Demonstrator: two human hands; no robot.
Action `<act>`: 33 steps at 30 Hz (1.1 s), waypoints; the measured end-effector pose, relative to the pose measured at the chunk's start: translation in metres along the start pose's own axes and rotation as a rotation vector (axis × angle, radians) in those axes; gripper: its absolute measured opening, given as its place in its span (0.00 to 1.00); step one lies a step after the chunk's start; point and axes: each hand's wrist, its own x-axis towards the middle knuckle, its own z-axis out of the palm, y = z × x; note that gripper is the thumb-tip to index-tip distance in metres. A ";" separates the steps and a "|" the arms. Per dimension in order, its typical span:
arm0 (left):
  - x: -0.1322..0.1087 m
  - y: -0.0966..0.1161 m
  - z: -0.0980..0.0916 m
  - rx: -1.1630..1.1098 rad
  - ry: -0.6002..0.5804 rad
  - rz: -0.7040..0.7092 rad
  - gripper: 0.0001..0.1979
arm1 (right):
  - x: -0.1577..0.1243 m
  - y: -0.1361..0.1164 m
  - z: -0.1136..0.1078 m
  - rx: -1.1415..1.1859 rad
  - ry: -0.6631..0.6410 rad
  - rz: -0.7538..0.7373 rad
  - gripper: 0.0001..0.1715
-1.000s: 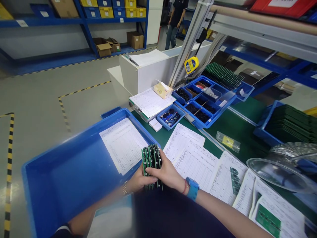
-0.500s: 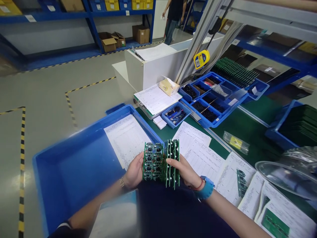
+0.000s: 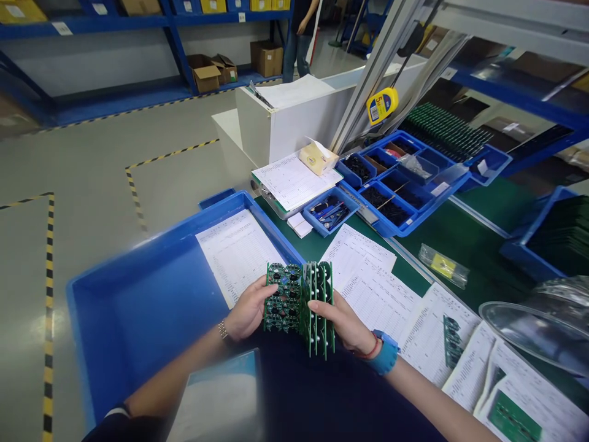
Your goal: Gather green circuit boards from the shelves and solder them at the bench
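Observation:
Green circuit boards are held in front of me, above my lap. My left hand (image 3: 249, 307) grips a circuit board panel (image 3: 284, 301) by its left side, thumb over its face; round sections with small dark parts cover it. Fingers of my right hand (image 3: 346, 323) are closed around a stack of circuit boards (image 3: 318, 307) seen edge-on, with white pieces between the layers and the thumb across the near edges. The panel's right edge meets the stack; whether they are joined I cannot tell. Below my left hand is a large blue bin (image 3: 151, 301) with a printed sheet (image 3: 237, 248) at its side.
Printed sheets (image 3: 368, 276) lie on the green table, right of the boards. Beyond them are a small tool tray (image 3: 329, 212), a clipboard (image 3: 294, 181) and a divided blue tray (image 3: 400, 230). A tape measure (image 3: 382, 105) hangs by a post. A person (image 3: 301, 37) stands far back.
My left thumb has come over the front of the circuit board panel. The stack in my right hand has tilted slightly. The camera view has shifted a little, and the person behind has moved left.

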 end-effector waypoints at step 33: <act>-0.013 -0.013 -0.009 -0.048 -0.259 0.046 0.39 | 0.013 0.001 0.009 -0.139 0.062 0.029 0.24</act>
